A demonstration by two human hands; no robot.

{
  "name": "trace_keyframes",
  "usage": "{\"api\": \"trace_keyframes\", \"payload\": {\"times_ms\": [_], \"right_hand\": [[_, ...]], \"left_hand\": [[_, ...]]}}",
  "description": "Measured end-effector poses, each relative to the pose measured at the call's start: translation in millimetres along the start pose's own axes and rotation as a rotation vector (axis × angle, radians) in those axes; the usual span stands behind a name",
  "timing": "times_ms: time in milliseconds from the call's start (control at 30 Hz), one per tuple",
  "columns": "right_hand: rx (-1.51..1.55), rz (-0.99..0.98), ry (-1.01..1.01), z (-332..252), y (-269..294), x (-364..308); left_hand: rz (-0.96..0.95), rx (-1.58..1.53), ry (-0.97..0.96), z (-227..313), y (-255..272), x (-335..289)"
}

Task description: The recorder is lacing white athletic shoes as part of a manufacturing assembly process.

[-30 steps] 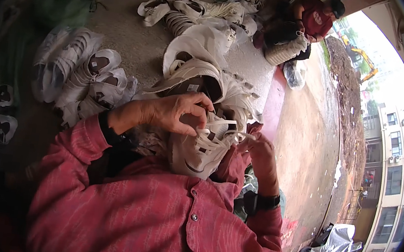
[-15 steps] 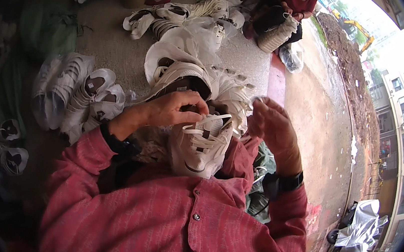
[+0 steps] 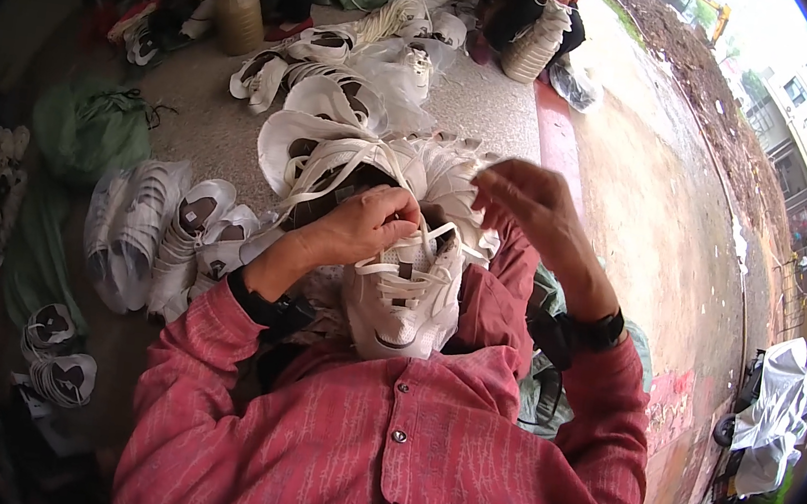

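Observation:
A white sneaker (image 3: 403, 314) rests on my lap, toe toward me, its white shoelace (image 3: 391, 270) crossing loosely over the tongue. At the left side of its opening, my left hand (image 3: 363, 225) is closed, thumb and finger pinching the lace near the upper eyelets. My right hand (image 3: 533, 205) is raised to the right of the shoe, apart from it, over a row of white shoes. Its fingers are bent and drawn together; whatever may be between them cannot be made out against the white behind.
Nested white shoes (image 3: 311, 145) lie just beyond my hands. Plastic-wrapped shoes (image 3: 132, 234) and a green sack (image 3: 91, 133) are at left. Farther back stands a cloudy jug (image 3: 239, 18). Another person's hands hold a stack of shoes (image 3: 537, 45). A pink ledge (image 3: 560, 145) borders the pavement at right.
My right hand has shifted slightly left and its fingers now point downward more. My left hand stays at the shoe's opening. The whole view has tilted, so the surroundings appear shifted.

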State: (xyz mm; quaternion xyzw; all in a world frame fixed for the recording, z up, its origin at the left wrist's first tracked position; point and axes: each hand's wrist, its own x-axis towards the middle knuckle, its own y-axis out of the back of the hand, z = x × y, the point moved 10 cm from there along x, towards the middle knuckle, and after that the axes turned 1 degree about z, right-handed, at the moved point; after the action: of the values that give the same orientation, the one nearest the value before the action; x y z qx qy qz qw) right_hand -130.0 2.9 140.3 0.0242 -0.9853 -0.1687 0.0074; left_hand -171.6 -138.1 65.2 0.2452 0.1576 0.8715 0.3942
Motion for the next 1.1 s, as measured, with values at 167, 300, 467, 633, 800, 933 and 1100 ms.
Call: {"api": "trace_keyframes", "payload": {"times_ms": [167,300,467,633,800,933,1100], "right_hand": [[0.117,-0.049,-0.266,89,3,-19],[0.121,-0.169,-0.158,117,-13,-11],[-0.125,-0.162,-0.019,131,-21,7],[-0.432,-0.018,0.258,107,-14,6],[-0.524,0.235,0.347,48,1,0],[-0.436,0.219,0.386,3,-11,-9],[0.603,-0.007,0.123,17,-36,-6]], "left_hand": [[-0.107,0.065,0.029,15,-5,10],[-0.134,0.135,-0.038,13,-9,14],[-0.121,0.084,0.11,2,-7,10],[-0.071,0.084,0.073,6,-4,8],[-0.098,0.1,0.117,17,-6,6],[-0.133,0.388,-0.122,39,-9,8],[-0.117,0.237,-0.15,40,-10,10]]}}
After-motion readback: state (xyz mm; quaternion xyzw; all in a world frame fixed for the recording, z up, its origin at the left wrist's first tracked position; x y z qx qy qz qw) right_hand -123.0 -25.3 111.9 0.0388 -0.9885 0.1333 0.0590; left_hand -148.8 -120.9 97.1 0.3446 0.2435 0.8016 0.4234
